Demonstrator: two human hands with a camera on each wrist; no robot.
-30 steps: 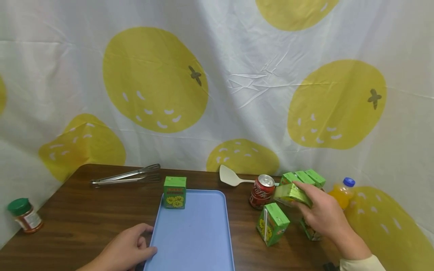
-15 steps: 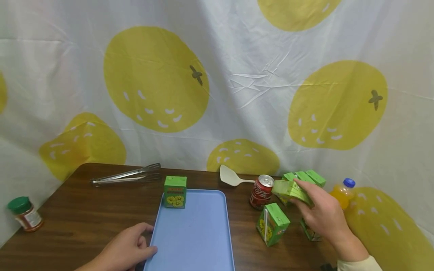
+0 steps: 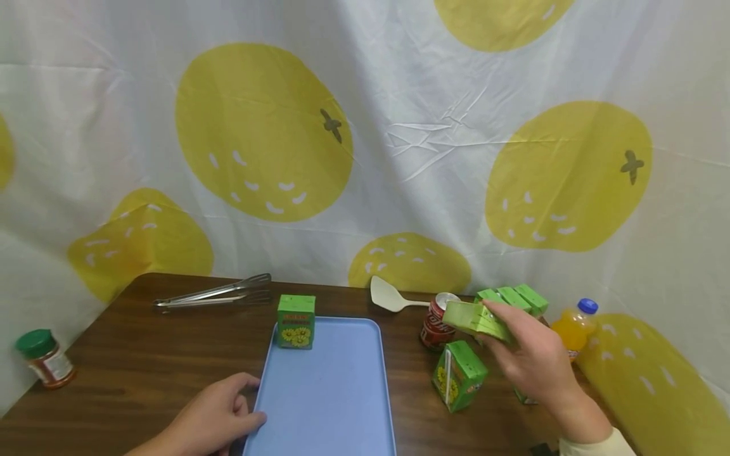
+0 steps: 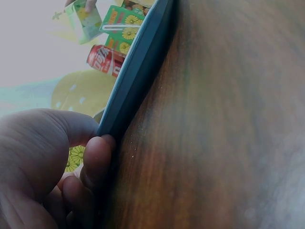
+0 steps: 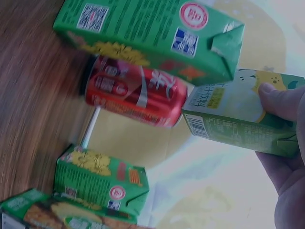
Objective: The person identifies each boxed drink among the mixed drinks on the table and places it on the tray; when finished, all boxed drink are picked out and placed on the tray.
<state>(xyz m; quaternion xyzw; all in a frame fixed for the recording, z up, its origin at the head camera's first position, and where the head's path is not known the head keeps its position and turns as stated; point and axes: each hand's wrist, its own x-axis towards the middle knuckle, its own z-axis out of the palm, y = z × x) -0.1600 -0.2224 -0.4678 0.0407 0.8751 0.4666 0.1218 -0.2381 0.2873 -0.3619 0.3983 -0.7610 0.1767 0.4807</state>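
The right hand [image 3: 533, 354] grips the pale carton [image 3: 464, 315] between thumb and fingers, raised to the right of the tray [image 3: 327, 392]. It looks fairly light, probably liquid-filled, with smooth thin walls that could slip or dent — likely best taken by its broad faces near one end, without a hard squeeze. At the tray's left rim, the left hand [image 3: 213, 411] pinches the edge.

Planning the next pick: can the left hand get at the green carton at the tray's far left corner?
Probably yes: nothing stands between the left hand and the green carton, though it must first leave the tray.
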